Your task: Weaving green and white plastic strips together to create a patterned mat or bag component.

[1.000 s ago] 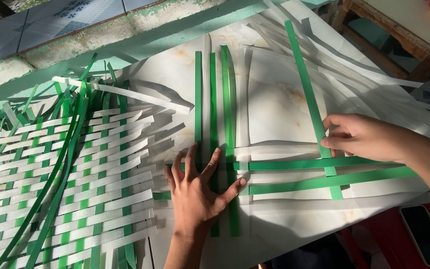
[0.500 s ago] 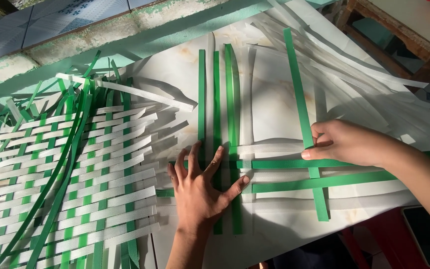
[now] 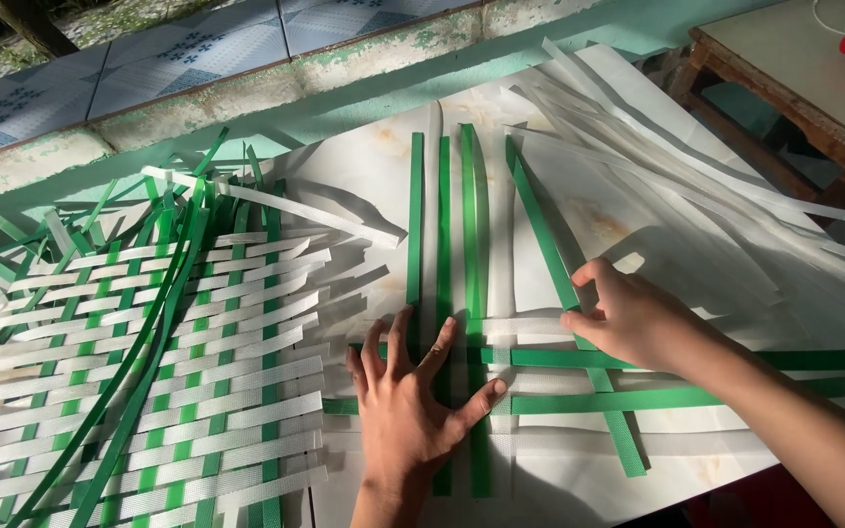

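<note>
Left hand (image 3: 413,401): I saw it spread flat, pinning the upright green strips (image 3: 445,293).
Right hand (image 3: 638,318): fingers pinched the slanted green strip (image 3: 540,220).
Doing it well: I judged firm pinning kept the weave square.

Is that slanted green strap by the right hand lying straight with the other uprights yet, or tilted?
Tilted: the slanted green strap leans away from the upright green straps.

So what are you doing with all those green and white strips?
A person is weaving flat plastic strips on a pale board. The left hand lies flat, fingers spread, pressing down the upright green strips. The right hand holds a slanted green strip where it meets the sideways green strips. A finished green-and-white woven mat lies to the left, and loose white strips are piled at the upper right.
</note>
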